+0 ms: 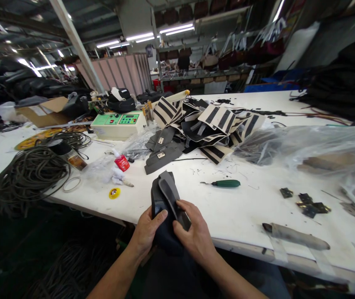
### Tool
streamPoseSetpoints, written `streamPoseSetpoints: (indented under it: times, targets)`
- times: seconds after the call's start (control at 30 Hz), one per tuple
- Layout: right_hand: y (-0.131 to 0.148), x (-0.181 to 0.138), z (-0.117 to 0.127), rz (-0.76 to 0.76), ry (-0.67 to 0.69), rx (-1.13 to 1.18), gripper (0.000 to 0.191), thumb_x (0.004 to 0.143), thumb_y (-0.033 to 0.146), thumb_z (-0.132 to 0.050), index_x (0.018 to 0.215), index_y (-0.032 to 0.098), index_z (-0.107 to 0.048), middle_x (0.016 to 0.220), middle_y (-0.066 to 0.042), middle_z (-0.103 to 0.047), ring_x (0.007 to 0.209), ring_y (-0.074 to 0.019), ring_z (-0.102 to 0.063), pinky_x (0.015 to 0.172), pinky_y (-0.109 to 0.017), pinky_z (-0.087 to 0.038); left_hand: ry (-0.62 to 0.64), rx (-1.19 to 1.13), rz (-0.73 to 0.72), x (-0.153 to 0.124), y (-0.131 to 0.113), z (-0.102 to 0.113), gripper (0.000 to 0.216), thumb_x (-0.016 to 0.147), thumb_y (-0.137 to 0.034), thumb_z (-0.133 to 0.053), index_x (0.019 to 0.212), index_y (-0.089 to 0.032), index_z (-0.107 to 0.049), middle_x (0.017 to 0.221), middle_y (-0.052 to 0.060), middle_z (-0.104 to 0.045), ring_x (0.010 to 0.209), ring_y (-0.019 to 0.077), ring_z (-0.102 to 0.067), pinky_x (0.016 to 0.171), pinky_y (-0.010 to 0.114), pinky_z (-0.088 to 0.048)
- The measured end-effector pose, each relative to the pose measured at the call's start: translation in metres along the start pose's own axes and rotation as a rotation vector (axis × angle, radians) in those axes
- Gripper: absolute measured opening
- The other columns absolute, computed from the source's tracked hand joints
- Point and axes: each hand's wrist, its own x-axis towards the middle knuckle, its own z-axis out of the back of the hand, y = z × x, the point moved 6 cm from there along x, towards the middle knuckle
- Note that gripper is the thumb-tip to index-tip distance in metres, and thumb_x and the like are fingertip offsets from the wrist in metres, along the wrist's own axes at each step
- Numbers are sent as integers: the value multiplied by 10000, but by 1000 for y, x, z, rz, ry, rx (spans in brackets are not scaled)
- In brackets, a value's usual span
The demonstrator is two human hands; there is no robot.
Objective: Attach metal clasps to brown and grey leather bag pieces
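Between my two hands, at the front edge of the table, is a dark grey leather-like bag piece (pixel 165 195) with a folded strip along its top. My left hand (pixel 149 228) grips its left side, thumb pressed on the face. On the other side, my right hand (pixel 193 228) pinches the strip's edge with thumb and fingers. The lower part of the piece blends into dark clothing. Beyond it lie flat grey pieces with small metal plates (pixel 165 153). A green-handled awl-like tool (pixel 225 183) rests to the right.
Striped and black panels (pixel 215 120) form a heap behind. Coiled dark cord (pixel 31 174), a red-labelled bottle (pixel 122 162) and a yellow roll (pixel 114 193) lie left, near a control box (pixel 118 124). Right are metal fittings (pixel 311 205), a wrapped tool (pixel 298 236) and plastic sheeting (pixel 320 145).
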Motion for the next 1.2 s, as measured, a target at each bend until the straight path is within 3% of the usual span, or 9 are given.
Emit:
streamPoseSetpoints:
  times: [0.13,0.3,0.47,0.67,0.83,0.97,1.07,1.2]
  targets:
    - [-17,10,30,-221,-28,145,384,957,352,-531,1264,215,-717,1191,-61,-756,1080,-281,-694,991,-415,-539,24,-2,52,5,-4,8,430,815,-411,-834,1132,-148,-712,989,84,-787,848,214,-723,795,312,-580]
    - [-45,26,69,-356,-190,317,428,919,453,-647,1275,228,-720,1186,-48,-778,1116,-303,-695,986,-411,-536,64,10,108,8,-12,17,408,785,-379,-856,1086,-135,-728,948,92,-789,776,204,-712,757,323,-585]
    - [-57,33,75,-378,-198,552,403,872,423,-718,1237,253,-732,1196,-38,-778,1129,-287,-696,1053,-421,-499,119,60,158,13,-15,26,391,804,-355,-838,1113,-138,-737,985,106,-792,834,225,-724,808,349,-584]
    - [-50,39,77,-445,-86,645,381,815,405,-765,1164,253,-766,1151,-30,-789,1079,-280,-704,991,-386,-506,310,398,228,51,-35,43,446,844,-434,-784,1209,-185,-721,1147,96,-783,982,246,-724,882,342,-559]
    - [-46,43,81,-469,53,609,403,836,398,-732,1201,230,-755,1095,-40,-795,987,-263,-720,863,-350,-528,461,560,258,107,-58,49,530,729,-396,-880,1202,-201,-741,1175,80,-782,1081,278,-714,982,358,-524]
    - [-49,39,82,-459,221,455,395,893,399,-652,1241,233,-740,1022,-30,-799,882,-248,-729,779,-349,-547,548,677,283,140,-64,46,610,698,-382,-885,1265,-227,-722,1170,78,-785,1099,296,-717,970,370,-530]
    - [-51,37,82,-395,340,268,359,915,370,-604,1219,253,-756,1035,-17,-797,917,-261,-735,812,-375,-567,597,741,281,155,-65,42,624,698,-383,-867,1283,-228,-715,1180,79,-785,1094,294,-718,959,367,-529]
    - [-48,46,81,-270,377,46,319,925,299,-561,1152,287,-785,1049,9,-794,964,-260,-733,874,-380,-568,599,817,240,171,-69,37,641,647,-361,-868,1256,-214,-731,1176,68,-789,1097,296,-709,956,354,-510]
